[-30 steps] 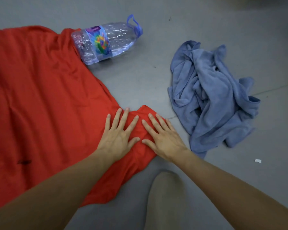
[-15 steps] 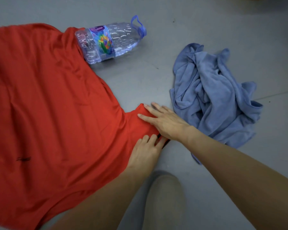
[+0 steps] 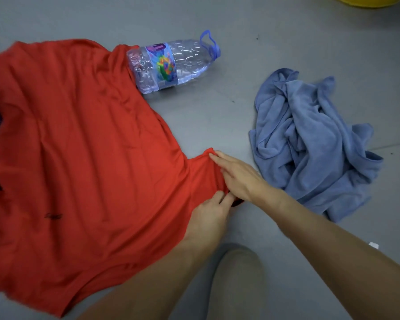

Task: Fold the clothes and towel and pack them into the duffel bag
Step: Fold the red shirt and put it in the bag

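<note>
Shirt (image 3: pixel 79 158): red, spread flat on the floor (image 3: pixel 217 116), left and centre, unfolded. Its sleeve (image 3: pixel 203 172) points right, toward the towel. A second ago both hands lay side by side on that sleeve with fingers spread. Now the right hand (image 3: pixel 238 179) lies across it, fingers straight and together and pressing flat. The left hand (image 3: pixel 208 218) has dropped to the sleeve's near hem with fingers bent at the edge; whether they pinch the cloth cannot be told. Judgement: smoothing is finished and the sleeve fold is being set up, so the task is at an early stage. Towel (image 3: pixel 314 144): blue, crumpled, just right of the hands, untouched. Containers: no duffel bag is in view, and nothing is packed. A clear bottle (image 3: pixel 169 65) lies on its side at the shirt's far edge, touching it; its contents cannot be made out. A yellow rim (image 3: pixel 367 1) shows at the far right, and its interior is hidden.
</note>
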